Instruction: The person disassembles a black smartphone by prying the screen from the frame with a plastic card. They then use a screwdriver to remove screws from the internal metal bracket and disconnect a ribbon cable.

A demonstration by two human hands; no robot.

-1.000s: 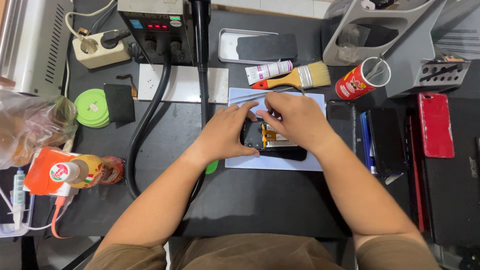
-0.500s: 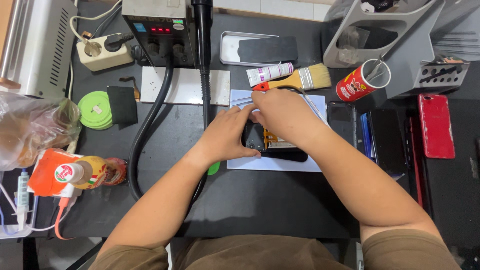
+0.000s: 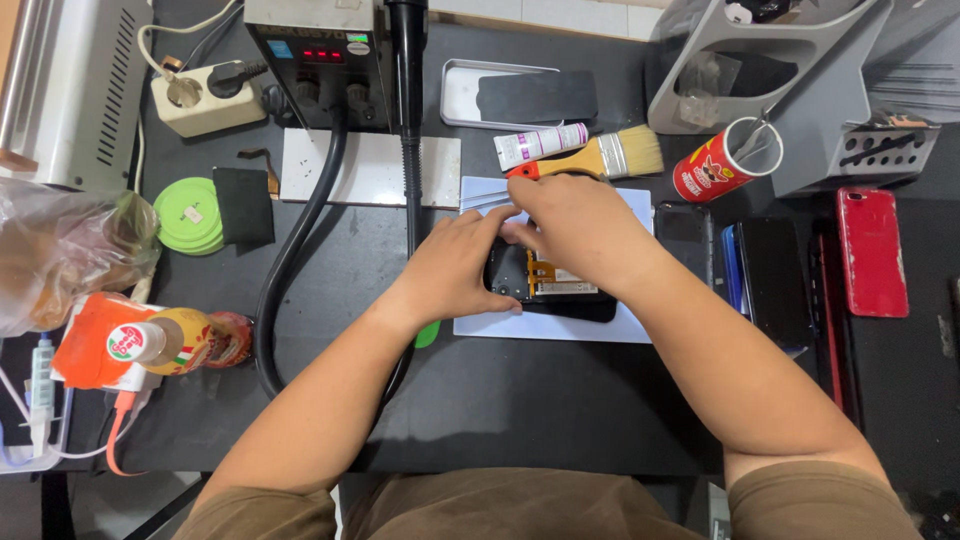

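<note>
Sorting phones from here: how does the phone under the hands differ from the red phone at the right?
The opened phone lies crosswise on a pale mat, dark with an orange flex showing; the red phone lies lengthwise on the bare black table, closed. Left hand and right hand touch the opened phone; nothing touches the red phone. Both lie flat.

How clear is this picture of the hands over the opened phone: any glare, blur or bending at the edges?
In the head view the light is even and soft, with only faint shadow under the left hand and right hand. The opened phone between them looks sharp, though the hands hide much of it. The red phone shows mild sheen. Straight edges bow slightly toward the corners, as with a wide lens.
</note>
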